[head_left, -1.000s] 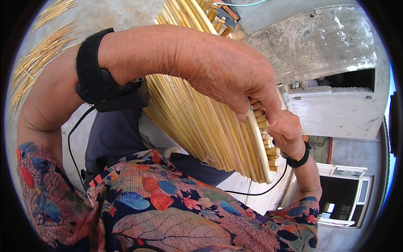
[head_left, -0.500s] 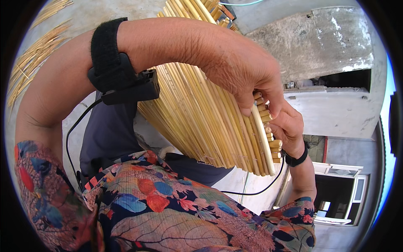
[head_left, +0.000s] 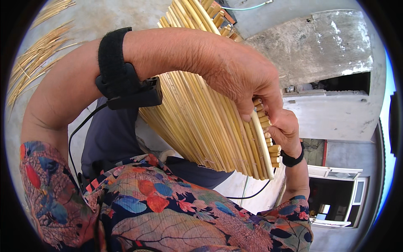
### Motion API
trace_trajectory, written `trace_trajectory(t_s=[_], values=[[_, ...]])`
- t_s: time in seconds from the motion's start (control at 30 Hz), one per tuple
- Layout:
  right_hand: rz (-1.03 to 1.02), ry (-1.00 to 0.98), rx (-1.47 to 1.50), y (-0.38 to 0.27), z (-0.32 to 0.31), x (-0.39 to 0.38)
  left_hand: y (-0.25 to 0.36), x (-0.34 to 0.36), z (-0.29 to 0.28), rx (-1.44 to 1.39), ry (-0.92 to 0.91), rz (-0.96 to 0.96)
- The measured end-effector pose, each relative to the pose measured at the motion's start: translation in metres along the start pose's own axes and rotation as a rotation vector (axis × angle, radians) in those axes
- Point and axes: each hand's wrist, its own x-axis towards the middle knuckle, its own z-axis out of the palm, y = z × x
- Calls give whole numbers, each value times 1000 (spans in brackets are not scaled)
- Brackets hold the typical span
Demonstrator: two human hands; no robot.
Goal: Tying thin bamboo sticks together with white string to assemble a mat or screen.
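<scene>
A mat of straight yellow reed stalks (head_left: 205, 122), bound side by side, slants across my lap. My left arm arches over it, and my left hand (head_left: 247, 80) is closed on its right-hand edge, thumb on the outermost stalk and fingers bent over the far side. Short stalk ends (head_left: 273, 153) stick out past that edge. Just beyond them, my right hand (head_left: 287, 130) is closed at the edge, its fingertips partly hidden behind the stalks and my left hand. Whatever it pinches there, a stalk end or a tie, I cannot make out.
Loose thin straws (head_left: 35, 54) lie on the concrete at the far left. A pale green hose (head_left: 247, 7) is at the top. On the right stand a weathered grey slab (head_left: 315, 42) and an open window (head_left: 336, 195). A black cable (head_left: 79, 126) hangs from my left wrist strap.
Both hands keep their places at the mat's edge. The mat and my left arm sit slightly lower in view, and my right wrist has shifted a little to the left.
</scene>
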Motion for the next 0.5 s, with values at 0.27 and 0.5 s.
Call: trace_trajectory(t_s=[0.27, 0.5], values=[[-178, 34, -108, 7, 2, 4, 6, 1, -1, 63, -68, -93], [-165, -27, 107, 14, 9, 8, 0, -5, 5, 46, -7, -19]])
